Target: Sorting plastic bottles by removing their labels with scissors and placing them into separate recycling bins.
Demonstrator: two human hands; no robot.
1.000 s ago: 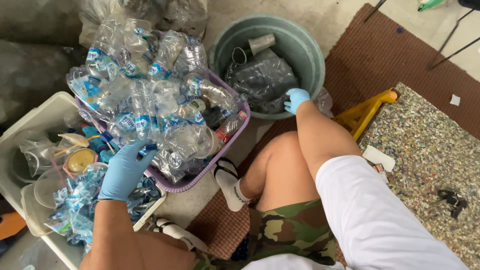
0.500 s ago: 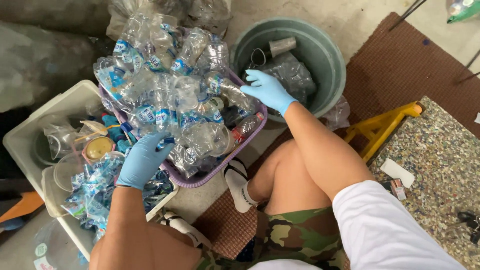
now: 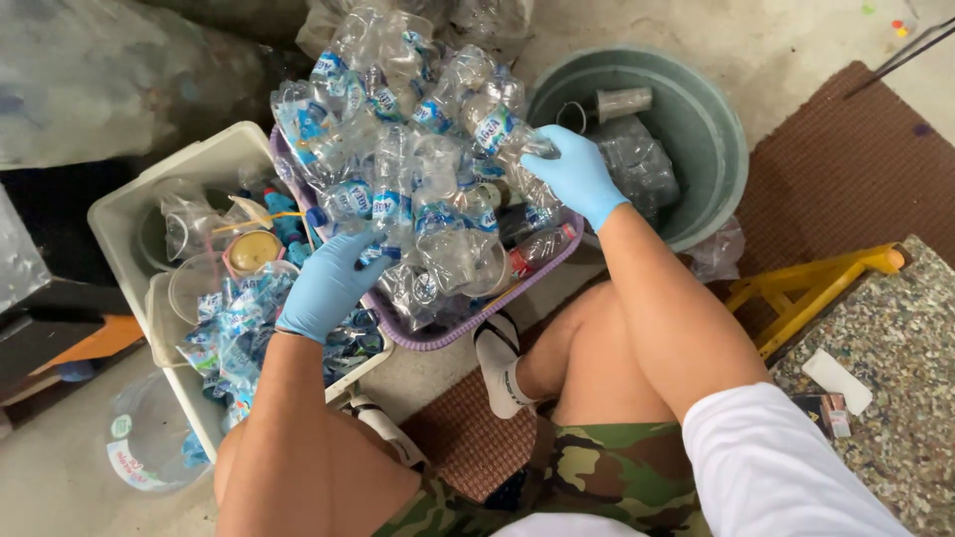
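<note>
A purple basket is heaped with several crushed clear plastic bottles carrying blue labels. My left hand, in a blue glove, rests on the bottles at the basket's near left edge and seems to pinch one there. My right hand, also gloved in blue, is closed over a clear bottle at the right side of the heap. Both forearms reach forward over my bare knees.
A green round tub behind the right hand holds clear plastic and a cup. White bins at the left hold cups and peeled blue labels. A yellow frame, a brown mat and a speckled slab lie at the right.
My right hand left the green tub's rim, swung left and came down onto a bottle on the heap. My left hand stayed at the basket's near edge.
</note>
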